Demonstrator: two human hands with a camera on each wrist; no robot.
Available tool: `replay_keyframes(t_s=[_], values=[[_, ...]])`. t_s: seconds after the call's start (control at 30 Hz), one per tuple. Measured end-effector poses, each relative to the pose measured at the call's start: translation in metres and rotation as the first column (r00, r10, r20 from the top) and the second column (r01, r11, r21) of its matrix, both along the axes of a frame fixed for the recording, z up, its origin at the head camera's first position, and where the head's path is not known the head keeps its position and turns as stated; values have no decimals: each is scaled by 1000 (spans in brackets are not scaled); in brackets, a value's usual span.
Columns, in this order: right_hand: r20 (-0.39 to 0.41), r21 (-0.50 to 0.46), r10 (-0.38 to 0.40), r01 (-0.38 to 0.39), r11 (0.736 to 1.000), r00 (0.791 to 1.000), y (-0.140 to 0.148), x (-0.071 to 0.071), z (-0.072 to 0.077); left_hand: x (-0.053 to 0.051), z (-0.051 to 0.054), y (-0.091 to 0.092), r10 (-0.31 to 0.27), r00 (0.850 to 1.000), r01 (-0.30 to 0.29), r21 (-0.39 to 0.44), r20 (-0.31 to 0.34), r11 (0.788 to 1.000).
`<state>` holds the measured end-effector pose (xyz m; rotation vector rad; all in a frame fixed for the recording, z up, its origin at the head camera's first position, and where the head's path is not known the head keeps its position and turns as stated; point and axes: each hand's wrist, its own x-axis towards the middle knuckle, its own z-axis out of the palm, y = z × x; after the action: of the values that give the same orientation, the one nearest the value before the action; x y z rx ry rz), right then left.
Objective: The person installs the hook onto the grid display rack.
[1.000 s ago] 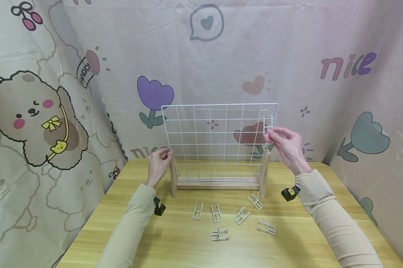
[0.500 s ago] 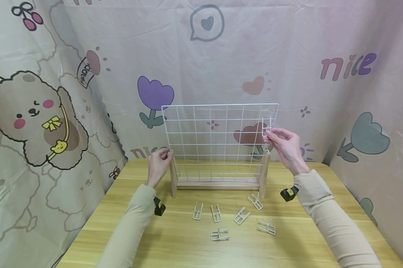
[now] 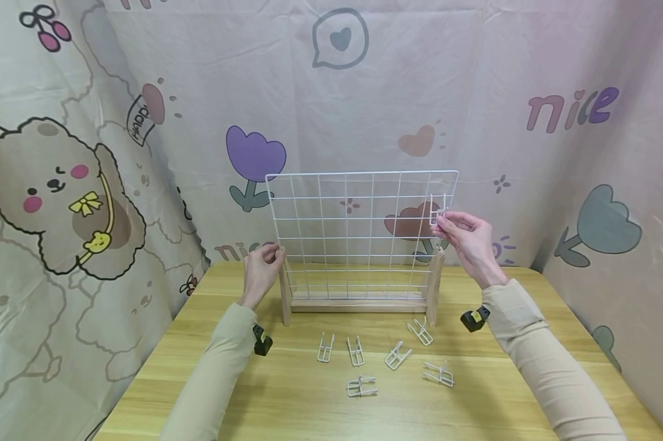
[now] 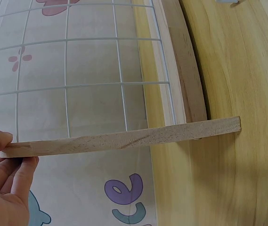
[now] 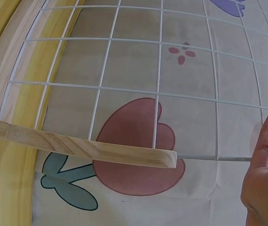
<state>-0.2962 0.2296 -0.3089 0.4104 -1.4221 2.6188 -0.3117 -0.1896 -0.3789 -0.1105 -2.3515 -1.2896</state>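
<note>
A white wire grid panel point(image 3: 345, 197) stands in a wooden stand point(image 3: 359, 304) at the back of the table. My left hand point(image 3: 262, 272) pinches the top of the stand's left post point(image 3: 285, 288); in the left wrist view, thumb and fingers lie on either side of that post's end point(image 4: 18, 149). At the panel's upper right, my right hand point(image 3: 471, 242) pinches a white wire hook point(image 3: 431, 209) by its lower end, its two prongs pointing up. The right wrist view shows that hand point(image 5: 265, 174) at the edge, with the hook mostly hidden.
Several more white wire hooks lie loose on the wooden table point(image 3: 287, 392) in front of the stand, among them a left one point(image 3: 324, 361) and a right one point(image 3: 444, 380). A patterned curtain point(image 3: 331, 110) hangs behind and at both sides.
My right hand has shifted slightly left and down with the wire hook along the panel's upper right. The left hand has stayed on the post. The loose hooks have not moved.
</note>
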Motion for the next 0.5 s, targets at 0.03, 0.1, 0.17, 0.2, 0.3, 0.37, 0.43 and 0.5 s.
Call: replay_keyframes(t_s=[0.03,0.1,0.17,0.2,0.3,0.37,0.43,0.5], values=[[-1,1,0,0,1000,1000,0,0,0,0,0,0,0,1000,0,0,-1,1000],[-6,6,-1,1,1000,1000,0,-1,0,0,0,0,1,1000,-1,4,-3,1000],[-12,16,-7,7,1000,1000,-1,-1,-1,0,0,0,2,1000,-1,3,-6,1000],[-16,20,-12,12,1000,1000,-1,-1,-1,0,0,0,2,1000,-2,2,-6,1000],[-27,39,-32,33,999,999,-2,-2,-2,0,0,0,4,1000,-4,0,-6,1000],[-35,53,-45,47,997,998,-2,-2,-2,0,0,0,6,1000,-6,-1,-5,1000],[-43,72,-58,61,996,997,-2,-3,-2,0,0,1,8,1000,-8,-2,-2,1000],[-49,98,-73,78,992,996,-2,-2,-2,0,0,1,9,1000,-9,-4,-1,1000]])
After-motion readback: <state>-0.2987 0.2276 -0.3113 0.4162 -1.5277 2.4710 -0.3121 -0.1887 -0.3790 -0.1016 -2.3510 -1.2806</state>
